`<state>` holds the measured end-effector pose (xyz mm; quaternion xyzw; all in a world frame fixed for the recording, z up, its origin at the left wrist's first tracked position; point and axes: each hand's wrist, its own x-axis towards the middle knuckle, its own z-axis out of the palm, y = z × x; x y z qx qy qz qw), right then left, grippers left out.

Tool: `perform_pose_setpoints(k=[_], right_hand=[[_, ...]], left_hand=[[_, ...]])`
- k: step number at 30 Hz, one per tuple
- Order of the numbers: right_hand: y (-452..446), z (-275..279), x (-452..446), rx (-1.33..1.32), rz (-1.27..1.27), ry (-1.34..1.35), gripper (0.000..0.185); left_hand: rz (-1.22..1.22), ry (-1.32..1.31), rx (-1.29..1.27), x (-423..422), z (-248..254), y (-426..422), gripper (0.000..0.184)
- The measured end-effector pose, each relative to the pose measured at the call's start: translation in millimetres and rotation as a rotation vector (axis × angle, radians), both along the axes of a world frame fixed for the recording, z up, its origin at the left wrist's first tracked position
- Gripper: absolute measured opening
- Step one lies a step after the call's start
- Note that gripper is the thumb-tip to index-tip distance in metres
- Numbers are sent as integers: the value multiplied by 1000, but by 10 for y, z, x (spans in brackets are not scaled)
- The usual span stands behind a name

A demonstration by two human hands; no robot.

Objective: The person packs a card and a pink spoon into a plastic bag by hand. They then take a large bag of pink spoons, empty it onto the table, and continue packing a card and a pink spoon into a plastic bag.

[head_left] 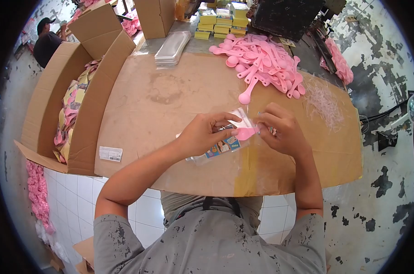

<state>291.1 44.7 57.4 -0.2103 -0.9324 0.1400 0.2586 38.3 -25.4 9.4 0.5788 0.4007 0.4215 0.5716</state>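
My left hand [209, 131] pinches a clear plastic bag [241, 119], its thumb at the bowl of a pink spoon [245, 134]. My right hand [282, 130] is closed at the spoon's handle end, with its fingertips partly hidden. A bit of blue printed material shows under the right fingers; I cannot tell what it belongs to. Below the left hand, a blue printed card [224, 146] in clear plastic lies on the cardboard-covered table [147, 100]. Ahead of both hands, one loose pink spoon [245, 97] juts from a large pile of pink spoons [266, 61].
An open carton [90, 109] of packed pink-and-yellow packets stands at left. Stacked clear bags [172, 49] and several stacks of yellow cards [220, 20] sit at the back. Plastic strips [324, 102] lie at right. A person [47, 43] in dark clothing is at far left.
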Motion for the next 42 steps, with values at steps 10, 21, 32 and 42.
perform_pose_setpoints(k=[10, 21, 32, 42], right_hand=[[-131, 191, -326, -1018, 459, 518, 47], [-307, 701, -418, -155, 37, 201, 15], [-390, 570, -503, -468, -85, 265, 10], [-373, 434, -638, 443, -119, 260, 20]], left_hand=[[-246, -266, -173, -120, 162, -36, 38], [-32, -190, 288, -91, 116, -109, 46], [26, -108, 242, 3, 216, -203, 32], [169, -117, 244, 26, 200, -221, 26]])
